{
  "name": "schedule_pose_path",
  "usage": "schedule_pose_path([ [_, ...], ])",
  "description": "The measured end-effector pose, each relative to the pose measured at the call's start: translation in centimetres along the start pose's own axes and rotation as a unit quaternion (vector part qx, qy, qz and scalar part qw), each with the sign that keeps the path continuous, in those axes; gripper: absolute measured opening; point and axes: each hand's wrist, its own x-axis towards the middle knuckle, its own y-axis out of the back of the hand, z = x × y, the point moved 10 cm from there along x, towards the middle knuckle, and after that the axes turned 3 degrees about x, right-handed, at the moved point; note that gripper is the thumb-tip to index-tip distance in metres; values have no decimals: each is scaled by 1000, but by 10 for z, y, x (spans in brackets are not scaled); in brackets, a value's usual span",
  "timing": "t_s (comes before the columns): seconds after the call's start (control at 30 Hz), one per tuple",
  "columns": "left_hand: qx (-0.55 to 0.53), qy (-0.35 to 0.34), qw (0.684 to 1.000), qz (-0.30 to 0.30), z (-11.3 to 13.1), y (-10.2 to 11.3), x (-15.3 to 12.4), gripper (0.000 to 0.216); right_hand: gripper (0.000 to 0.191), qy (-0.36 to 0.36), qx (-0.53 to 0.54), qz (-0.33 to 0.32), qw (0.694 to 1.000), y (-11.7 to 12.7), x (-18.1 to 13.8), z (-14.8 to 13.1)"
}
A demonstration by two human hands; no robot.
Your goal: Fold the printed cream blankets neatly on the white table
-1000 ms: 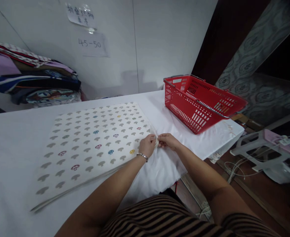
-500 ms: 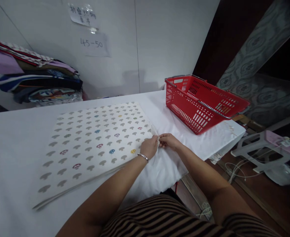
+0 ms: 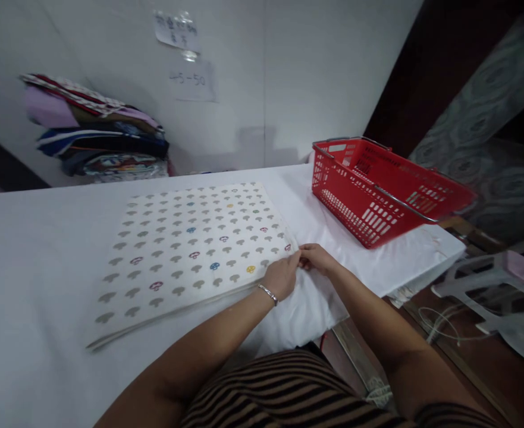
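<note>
A folded white cloth [image 3: 203, 241] printed with grey and a few coloured mushrooms lies flat on the table, its layers showing along the near edge. At its near right corner both hands meet. My left hand [image 3: 283, 276], with a silver bracelet at the wrist, has its fingers closed on the corner from the near side. From the right, my right hand [image 3: 319, 259] pinches the same corner, thumb and fingers together. The fingertips partly hide the corner.
A red plastic basket [image 3: 355, 199] with metal handles stands at the table's right end. Folded clothes [image 3: 101, 134] are stacked at the back left. White fabric covers the table [image 3: 38, 255]. Right of it are a light plastic stool [image 3: 489, 285] and loose cables [image 3: 440, 324].
The whole view has swung left, so everything appears farther right. Both hands stay at the cloth's corner, which looks less bunched and flatter than before.
</note>
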Motion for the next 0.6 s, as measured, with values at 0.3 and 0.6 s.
schedule_pose_path([
  [0.3,8,-54,997,62,-27,18,-87,40,5,-55,-33,27,998,10,0,16],
  [0.6,53,323,905,272,-177,110,-275,39,7,-81,-55,49,994,17,-3,23],
])
